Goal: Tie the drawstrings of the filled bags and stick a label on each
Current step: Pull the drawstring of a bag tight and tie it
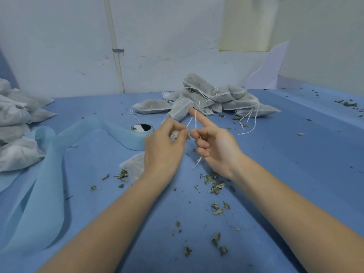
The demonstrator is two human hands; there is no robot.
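1. A white bag [132, 166] lies on the blue table [275, 154], partly hidden under the left wrist, near the front centre.
2. Its strings [195, 123] rise between the two hands; a loose end hangs below the right hand.
3. The left hand [164, 143] has its fingers curled, pinching one string at the fingertips and clutching the gathered bag mouth.
4. The right hand [213, 143] has its index finger straight, pointing up and away with a string looped over it; the other fingers curl around the string.
5. A pile of filled bags [208, 97] with loose strings sits beyond the hands, well apart.
6. More bags [15, 123] are heaped at the left edge.
7. A pale blue ribbon [47, 174] runs from a roll [142, 128] just left of the hands.
8. Dried leaf bits [215, 187] are scattered across the table.
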